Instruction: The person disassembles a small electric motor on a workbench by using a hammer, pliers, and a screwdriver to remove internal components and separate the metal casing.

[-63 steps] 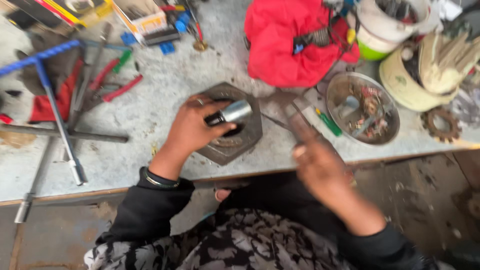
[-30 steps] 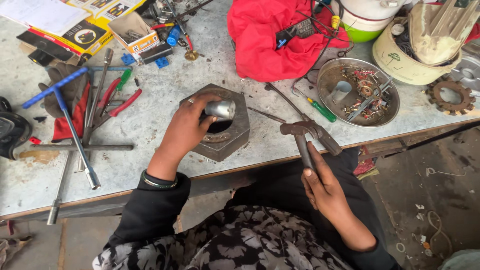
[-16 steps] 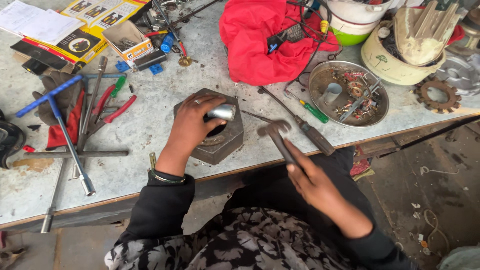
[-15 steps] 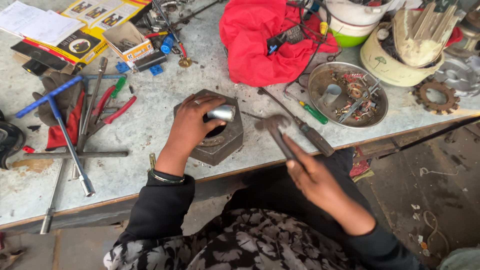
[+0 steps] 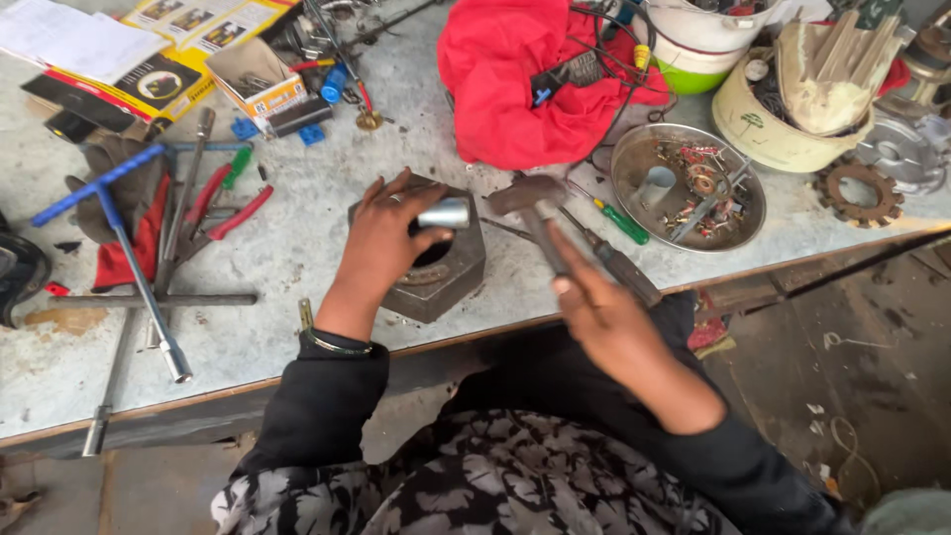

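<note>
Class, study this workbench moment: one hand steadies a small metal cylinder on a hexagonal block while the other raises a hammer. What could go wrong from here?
1. The left hand grips the metal cylinder right beside the hammer head, so a glancing blow could hit the fingers.
2. The cylinder lies over the hole in the hexagonal block; a strike might knock it loose.
3. Screwdrivers lie close to the right hand and could be knocked.
</note>
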